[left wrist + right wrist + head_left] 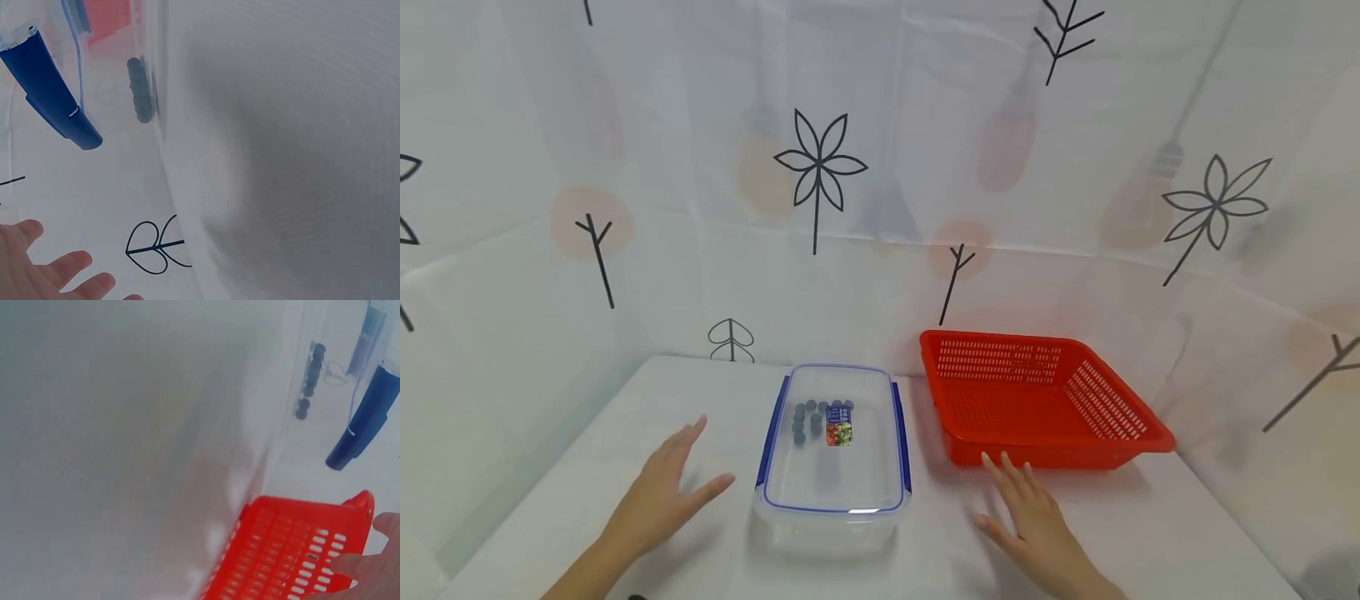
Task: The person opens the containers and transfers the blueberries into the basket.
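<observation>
Fingers (688,439) of my left hand (651,500) and right hand (1033,521) are spread wide, holding nothing. The clear box (838,479) with dark balls (799,421) sits between them on the desk (730,575), beside the red basket (1037,456). I should hold both sides evenly and softly.

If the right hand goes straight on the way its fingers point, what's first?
Probably the near side of the red rectangular slotted plastic basket, directly ahead of the right hand; the hand's height is unclear, so it might pass over instead.
</observation>
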Available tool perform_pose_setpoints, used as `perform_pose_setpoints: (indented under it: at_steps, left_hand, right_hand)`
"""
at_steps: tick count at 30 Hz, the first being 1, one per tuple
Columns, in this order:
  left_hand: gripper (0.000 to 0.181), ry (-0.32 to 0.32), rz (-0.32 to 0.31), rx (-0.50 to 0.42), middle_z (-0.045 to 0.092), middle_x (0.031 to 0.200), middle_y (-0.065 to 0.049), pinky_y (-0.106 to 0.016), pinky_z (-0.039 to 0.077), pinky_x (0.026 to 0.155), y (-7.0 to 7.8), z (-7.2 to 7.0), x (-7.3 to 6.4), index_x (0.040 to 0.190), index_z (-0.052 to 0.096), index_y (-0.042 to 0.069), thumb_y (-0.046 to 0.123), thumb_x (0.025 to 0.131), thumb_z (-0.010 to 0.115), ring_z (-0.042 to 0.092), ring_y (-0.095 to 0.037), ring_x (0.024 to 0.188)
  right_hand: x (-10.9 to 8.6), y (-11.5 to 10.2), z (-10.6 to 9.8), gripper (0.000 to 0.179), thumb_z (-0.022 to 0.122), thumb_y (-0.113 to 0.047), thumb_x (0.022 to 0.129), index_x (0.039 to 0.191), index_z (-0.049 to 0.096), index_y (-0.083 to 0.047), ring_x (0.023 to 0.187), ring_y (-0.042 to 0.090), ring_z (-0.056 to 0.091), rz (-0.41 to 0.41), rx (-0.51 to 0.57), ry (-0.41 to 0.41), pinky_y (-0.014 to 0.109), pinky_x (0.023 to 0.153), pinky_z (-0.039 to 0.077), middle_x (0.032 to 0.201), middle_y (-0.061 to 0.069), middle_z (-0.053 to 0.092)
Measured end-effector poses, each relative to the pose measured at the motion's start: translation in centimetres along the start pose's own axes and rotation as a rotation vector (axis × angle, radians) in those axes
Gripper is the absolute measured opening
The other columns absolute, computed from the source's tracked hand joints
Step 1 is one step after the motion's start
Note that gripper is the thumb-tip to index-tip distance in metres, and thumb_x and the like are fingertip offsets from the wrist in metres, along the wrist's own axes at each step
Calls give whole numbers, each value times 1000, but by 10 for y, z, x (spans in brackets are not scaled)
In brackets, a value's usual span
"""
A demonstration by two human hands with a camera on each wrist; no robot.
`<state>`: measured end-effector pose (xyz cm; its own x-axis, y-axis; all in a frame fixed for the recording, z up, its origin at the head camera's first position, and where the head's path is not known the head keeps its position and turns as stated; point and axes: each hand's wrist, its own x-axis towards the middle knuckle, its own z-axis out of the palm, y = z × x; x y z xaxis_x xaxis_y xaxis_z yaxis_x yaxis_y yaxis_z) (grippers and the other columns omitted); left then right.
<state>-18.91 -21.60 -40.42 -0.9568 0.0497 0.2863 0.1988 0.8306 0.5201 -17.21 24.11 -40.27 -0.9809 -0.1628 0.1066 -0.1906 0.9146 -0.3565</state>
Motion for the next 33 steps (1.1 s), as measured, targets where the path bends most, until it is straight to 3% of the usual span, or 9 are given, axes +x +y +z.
perform_pose_setpoints:
  at_steps: [8,16,21,28,33]
  left_hand:
    - [93,-24,-30,-74,26,145,-24,-67,25,98,7,2,4,148,19,8,57,82,62,25,-45,130]
    - [98,-51,-89,-123,26,146,-25,-67,31,94,16,6,9,149,16,11,60,78,63,28,-45,129]
    - [96,-35,-69,-189,30,144,-25,-59,36,96,18,9,9,147,20,7,54,79,67,32,-43,127]
    - [87,-1,17,-280,38,140,-23,-52,42,94,18,17,10,145,27,6,45,80,70,40,-40,123]
    - [84,-1,37,-321,38,140,-22,-50,45,91,21,21,13,144,28,7,43,81,69,43,-40,121]
  right_hand:
    - [7,-18,8,79,54,-57,85,147,28,-17,134,44,16,-14,59,0,67,102,16,150,17,24]
    - [13,-35,14,79,53,-60,84,149,23,-25,135,41,17,23,163,-45,69,101,15,152,11,22]
    - [17,-40,19,75,52,-55,88,149,22,-24,134,38,23,-2,268,-34,67,101,19,150,10,26]
    - [18,-47,24,67,52,-46,92,148,26,-21,133,36,28,-65,366,31,64,102,22,148,9,31]
    - [22,-53,25,67,49,-50,92,148,27,-20,134,37,25,-56,425,28,65,102,21,149,8,30]
